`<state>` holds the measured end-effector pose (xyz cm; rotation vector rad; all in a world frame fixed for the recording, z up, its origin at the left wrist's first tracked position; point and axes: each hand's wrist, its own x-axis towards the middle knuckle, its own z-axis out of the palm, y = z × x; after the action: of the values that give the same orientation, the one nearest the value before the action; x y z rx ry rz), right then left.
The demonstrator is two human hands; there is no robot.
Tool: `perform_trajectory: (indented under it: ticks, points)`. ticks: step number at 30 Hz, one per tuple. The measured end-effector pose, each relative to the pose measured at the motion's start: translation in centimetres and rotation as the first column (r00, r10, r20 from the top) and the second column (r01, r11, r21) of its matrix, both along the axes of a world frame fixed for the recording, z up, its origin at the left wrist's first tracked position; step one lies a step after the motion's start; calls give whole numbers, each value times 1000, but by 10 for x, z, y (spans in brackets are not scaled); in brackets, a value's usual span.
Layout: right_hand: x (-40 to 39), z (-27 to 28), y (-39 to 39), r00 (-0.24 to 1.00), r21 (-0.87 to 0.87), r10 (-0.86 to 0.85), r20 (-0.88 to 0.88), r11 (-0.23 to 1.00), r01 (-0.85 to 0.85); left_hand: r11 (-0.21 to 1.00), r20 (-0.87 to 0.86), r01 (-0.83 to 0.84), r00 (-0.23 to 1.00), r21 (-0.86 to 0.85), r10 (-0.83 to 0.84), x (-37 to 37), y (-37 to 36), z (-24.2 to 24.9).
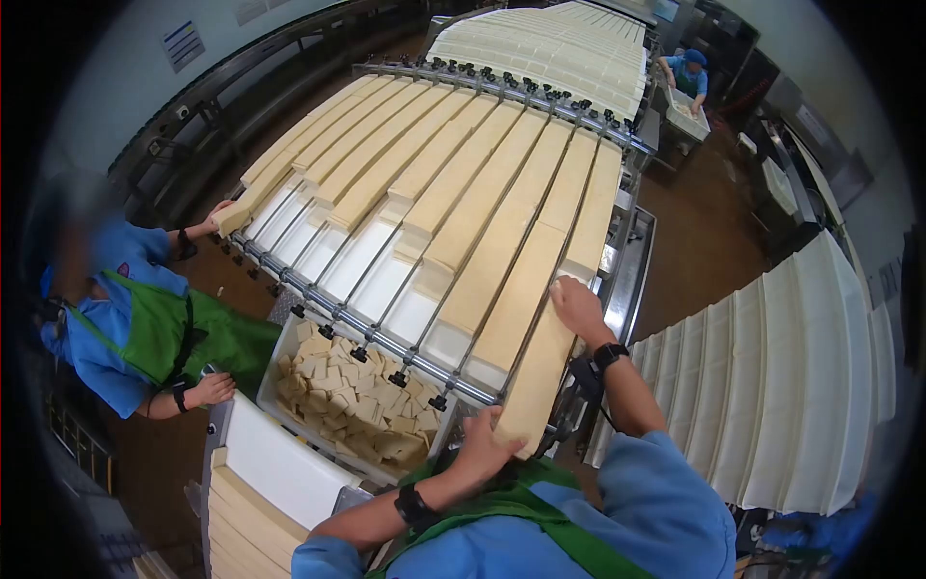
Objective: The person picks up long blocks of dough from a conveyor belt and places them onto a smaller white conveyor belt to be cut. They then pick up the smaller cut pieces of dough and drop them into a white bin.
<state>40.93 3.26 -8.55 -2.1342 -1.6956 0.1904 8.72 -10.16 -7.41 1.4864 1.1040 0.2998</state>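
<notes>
My left hand (pixel 485 446) grips the near end of a long pale tan block (pixel 538 386) at the right edge of the conveyor. Farther up the same block, my right hand (pixel 579 307) is closed over its far part. The block's near end sticks out past the metal roller bar (pixel 367 333). Beside it lie more long blocks (pixel 502 227) in lanes split by thin metal rods. White belt (pixel 362 265) shows between their near ends and the bar.
A co-worker in a green apron (pixel 145 323) at the left touches a block's end. Below the bar sits a bin (pixel 280 410) of cut pieces. White ribbed sheets (pixel 752 376) stand at the right. Another person (pixel 687 75) works at the back right. More blocks (pixel 241 516) lie lower left.
</notes>
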Motion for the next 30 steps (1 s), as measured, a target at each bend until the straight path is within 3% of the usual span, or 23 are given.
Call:
perform_trajectory:
  ticks: [1,3,5,7,10,12,13,15,17,19,21,23,27,29,30]
  points:
    - [-3,-1,3,1000,1,2,-4,1000,-2,996,69,-42,997,-73,47,4,5,-3]
    - [-7,2,7,985,262,-151,88,957,124,986,97,-110,988,-125,122,17,13,6]
    - [-13,15,2,984,364,-135,113,928,85,967,130,-182,970,-178,207,32,22,4]
    - [-21,20,-12,983,454,-120,139,890,45,971,167,-240,958,20,234,43,30,-17]
    - [-30,17,-40,996,420,-14,91,907,-26,976,94,-187,980,112,177,46,31,-9]
    - [-41,11,-62,964,376,235,-126,910,-173,977,132,-173,979,126,157,42,31,-4]
    - [-48,13,-74,962,373,239,-129,911,-176,977,169,-159,976,141,134,38,31,-2]
    - [-63,25,-100,869,78,415,-271,909,-410,984,181,-121,979,128,97,34,31,4]
    - [-80,51,-119,844,4,455,-283,881,-473,990,194,-93,978,106,71,34,33,7]
    - [-90,53,-133,813,-79,490,-315,840,-537,979,231,-69,973,194,23,32,32,7]
    - [-90,49,-135,843,-128,512,-165,837,-533,980,264,-91,964,177,42,30,31,7]
    - [-94,47,-139,839,-116,529,-127,832,-542,986,275,-67,961,155,22,27,32,4]
    - [-102,37,-142,814,-32,563,145,825,-564,980,282,-60,959,188,4,9,36,12]
    - [-103,27,-144,782,6,578,233,803,-595,977,300,-117,952,176,60,-16,42,19]
    - [-100,21,-146,773,1,584,249,797,-603,983,327,-163,936,81,128,-34,47,26]
